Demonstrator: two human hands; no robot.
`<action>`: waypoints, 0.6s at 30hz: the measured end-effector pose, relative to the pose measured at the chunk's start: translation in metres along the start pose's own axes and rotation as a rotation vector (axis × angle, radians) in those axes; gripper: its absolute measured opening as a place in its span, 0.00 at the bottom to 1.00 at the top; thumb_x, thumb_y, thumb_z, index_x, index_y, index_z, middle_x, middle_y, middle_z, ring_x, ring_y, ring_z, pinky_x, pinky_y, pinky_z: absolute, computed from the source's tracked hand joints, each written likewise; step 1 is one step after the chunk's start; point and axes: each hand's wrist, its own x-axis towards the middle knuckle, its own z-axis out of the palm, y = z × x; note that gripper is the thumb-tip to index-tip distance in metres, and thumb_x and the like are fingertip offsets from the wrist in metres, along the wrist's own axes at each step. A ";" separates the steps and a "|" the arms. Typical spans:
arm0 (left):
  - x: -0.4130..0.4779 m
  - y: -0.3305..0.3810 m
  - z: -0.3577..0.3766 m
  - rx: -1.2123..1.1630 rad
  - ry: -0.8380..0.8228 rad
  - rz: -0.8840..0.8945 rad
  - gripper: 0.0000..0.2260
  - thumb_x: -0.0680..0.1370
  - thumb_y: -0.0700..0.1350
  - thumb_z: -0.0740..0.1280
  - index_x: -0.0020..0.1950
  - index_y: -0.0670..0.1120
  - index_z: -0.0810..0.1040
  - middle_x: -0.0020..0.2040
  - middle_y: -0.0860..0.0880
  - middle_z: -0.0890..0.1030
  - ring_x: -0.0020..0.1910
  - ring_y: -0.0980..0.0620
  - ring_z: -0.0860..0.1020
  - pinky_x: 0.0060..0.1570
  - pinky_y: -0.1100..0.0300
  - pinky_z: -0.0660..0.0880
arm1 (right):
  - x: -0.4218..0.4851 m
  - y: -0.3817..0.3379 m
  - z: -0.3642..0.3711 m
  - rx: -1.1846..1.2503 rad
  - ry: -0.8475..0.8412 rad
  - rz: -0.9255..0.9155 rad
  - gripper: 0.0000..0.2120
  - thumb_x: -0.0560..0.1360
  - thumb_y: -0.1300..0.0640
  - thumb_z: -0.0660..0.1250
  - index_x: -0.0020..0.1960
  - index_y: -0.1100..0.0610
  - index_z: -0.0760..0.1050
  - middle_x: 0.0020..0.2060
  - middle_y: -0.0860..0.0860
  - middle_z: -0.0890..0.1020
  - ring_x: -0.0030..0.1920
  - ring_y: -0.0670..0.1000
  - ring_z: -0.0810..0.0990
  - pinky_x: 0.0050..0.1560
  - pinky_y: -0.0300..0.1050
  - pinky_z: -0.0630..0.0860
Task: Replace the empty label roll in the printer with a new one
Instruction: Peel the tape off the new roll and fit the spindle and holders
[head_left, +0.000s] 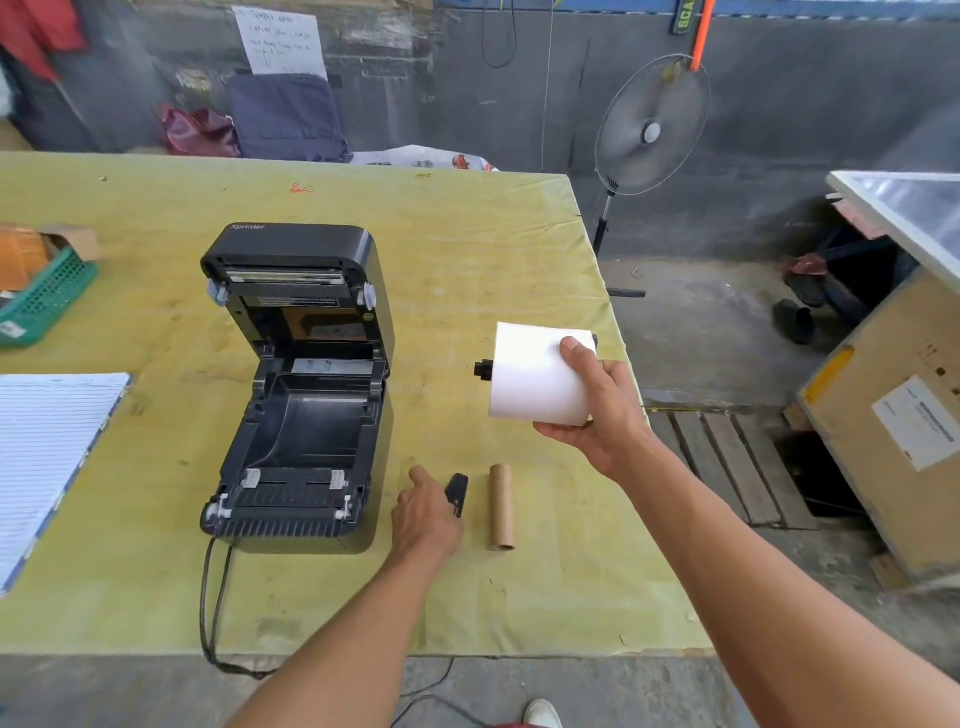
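A black label printer stands on the yellow table with its lid raised and its roll bay empty. My right hand holds a full white label roll above the table, right of the printer; a black spindle end sticks out of the roll's left side. My left hand rests on the table beside the printer's front right corner, fingers on a small black plastic part. An empty brown cardboard core lies just right of that part.
A lined notepad lies at the left edge, a green basket behind it. The printer's cable runs off the front edge. A standing fan, a wooden crate and a floor pallet are to the right.
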 end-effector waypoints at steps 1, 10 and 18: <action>0.002 0.001 -0.001 0.011 -0.005 0.001 0.21 0.74 0.38 0.70 0.62 0.40 0.65 0.56 0.40 0.77 0.53 0.39 0.77 0.43 0.53 0.71 | 0.001 0.000 0.000 -0.002 -0.001 0.000 0.34 0.66 0.40 0.77 0.62 0.58 0.68 0.60 0.56 0.78 0.56 0.60 0.82 0.42 0.61 0.84; 0.019 0.049 -0.065 -0.644 0.247 0.163 0.05 0.74 0.40 0.73 0.45 0.49 0.79 0.36 0.56 0.80 0.30 0.64 0.74 0.19 0.75 0.65 | 0.001 -0.004 0.004 -0.052 0.016 -0.017 0.28 0.66 0.40 0.77 0.54 0.54 0.68 0.59 0.56 0.77 0.55 0.60 0.81 0.41 0.60 0.84; 0.010 0.066 -0.088 -0.642 0.170 0.473 0.15 0.71 0.35 0.66 0.50 0.52 0.84 0.48 0.55 0.86 0.44 0.58 0.80 0.34 0.77 0.69 | -0.002 -0.005 0.014 -0.058 0.027 -0.039 0.32 0.65 0.39 0.77 0.55 0.57 0.68 0.58 0.57 0.78 0.55 0.60 0.82 0.40 0.59 0.84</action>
